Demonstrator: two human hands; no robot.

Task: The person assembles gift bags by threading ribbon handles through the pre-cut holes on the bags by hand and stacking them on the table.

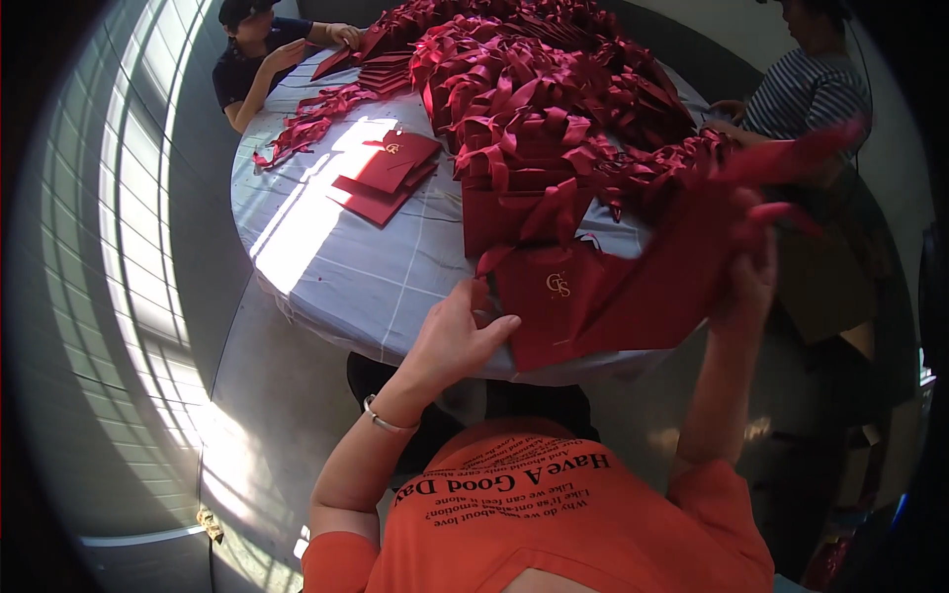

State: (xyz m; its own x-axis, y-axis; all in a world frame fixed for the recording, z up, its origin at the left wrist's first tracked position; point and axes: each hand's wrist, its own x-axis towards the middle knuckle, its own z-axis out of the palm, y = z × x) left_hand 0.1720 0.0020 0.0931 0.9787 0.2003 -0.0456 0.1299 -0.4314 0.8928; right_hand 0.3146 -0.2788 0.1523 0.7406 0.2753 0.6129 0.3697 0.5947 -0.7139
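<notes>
My left hand (457, 331) is closed at the left edge of a red paper gift bag (544, 306) with a gold emblem, its thumb lying along the front. That bag is at the near edge of the table. On the right, my right hand (748, 282) grips another red paper bag (662, 282), tilted up and smeared by motion, with red ribbon trailing above it. The two bags overlap, and I cannot tell whether they are joined. Just behind them stands a row of red bags (489, 212) with ribbon handles.
A large heap of red ribboned bags (534, 99) covers much of the round, white-clothed table (386, 306). Flat red bags (388, 173) lie at left, near loose ribbons (306, 124). Two people sit across, left and right. Cardboard boxes (825, 282) stand at right.
</notes>
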